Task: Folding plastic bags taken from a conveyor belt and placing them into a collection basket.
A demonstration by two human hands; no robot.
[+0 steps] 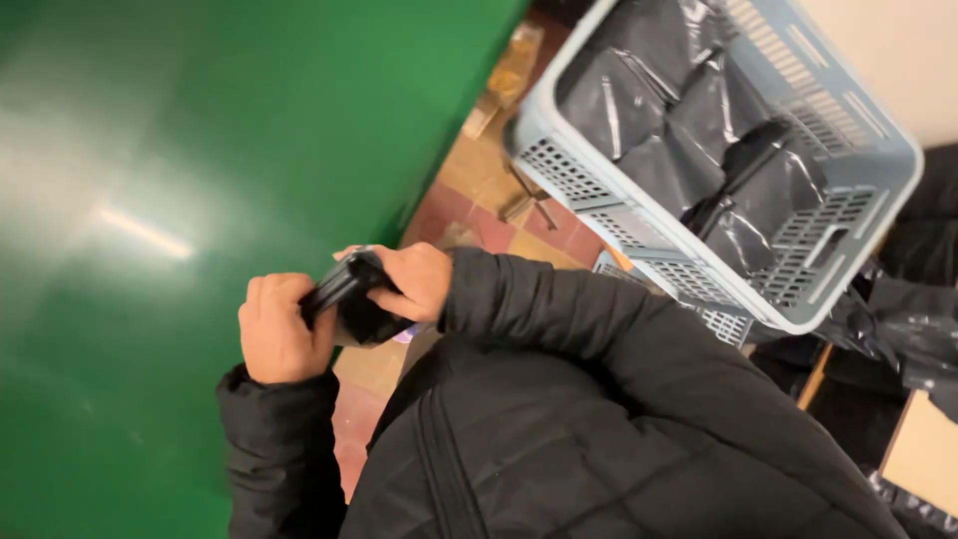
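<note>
Both my hands grip one small black glossy packet [354,299] at the edge of the green table [150,200]. My left hand [274,329] closes on its left end and my right hand [414,279] pinches its right end. Both arms wear black padded jacket sleeves. The packet is partly hidden by my fingers.
A grey perforated plastic basket [619,215] holding several black glossy packets stands at the upper right. Beneath it shows a red and tan tiled floor [479,190]. Black plastic bags [908,319] and a piece of brown cardboard [928,449] lie at the right.
</note>
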